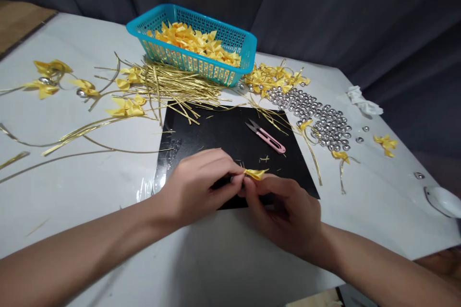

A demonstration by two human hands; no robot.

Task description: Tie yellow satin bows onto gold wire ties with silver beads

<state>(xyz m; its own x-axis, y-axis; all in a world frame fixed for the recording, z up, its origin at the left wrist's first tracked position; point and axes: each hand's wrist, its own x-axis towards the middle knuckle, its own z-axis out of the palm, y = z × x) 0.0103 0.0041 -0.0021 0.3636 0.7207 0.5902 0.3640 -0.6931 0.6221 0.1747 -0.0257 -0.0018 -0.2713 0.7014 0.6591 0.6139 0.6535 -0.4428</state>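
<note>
Left hand [196,180] and right hand [290,211] pinch a yellow ribbon [255,173] above a black mat [216,132] bearing scissors [264,135]; behind, on the desk [374,201], stands a blue basket [248,57].

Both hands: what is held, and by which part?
A yellow ribbon flower, at its lower edge, by the left hand and right hand; exact pinch hidden.

Moderate, soft light; bench [72,192] greyish white, curtain [324,9] behind dim, folds barely readable. Sharp glare on black mat's [216,129] lower left corner, more on bench beside it. Broad soft-edged shadow below the hands. Silver pieces [329,127] glint. Wide-angle stretch toward frame edges; fine detail slightly soft.
</note>
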